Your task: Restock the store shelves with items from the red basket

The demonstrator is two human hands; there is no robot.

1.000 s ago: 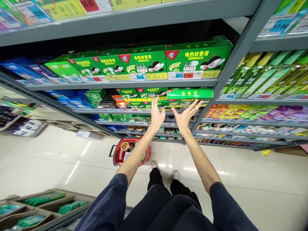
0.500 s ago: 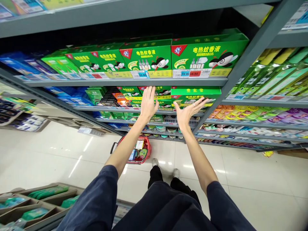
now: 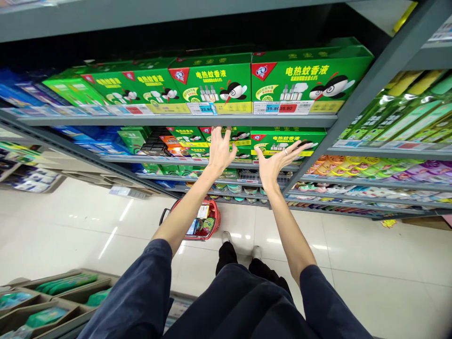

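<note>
Both grips are wide and empty: our left hand (image 3: 221, 149) and right hand (image 3: 273, 162) are raised side by side, fingers spread. Just beyond the right fingertips sits a flat green cardboard box (image 3: 287, 137) on a grey metal shelf (image 3: 158, 161); we cannot tell whether they touch. Well below the left hand stands a red plastic basket (image 3: 218, 219).

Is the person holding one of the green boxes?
No, the left hand and right hand are both open, fingers spread, in front of the green boxes.
</note>
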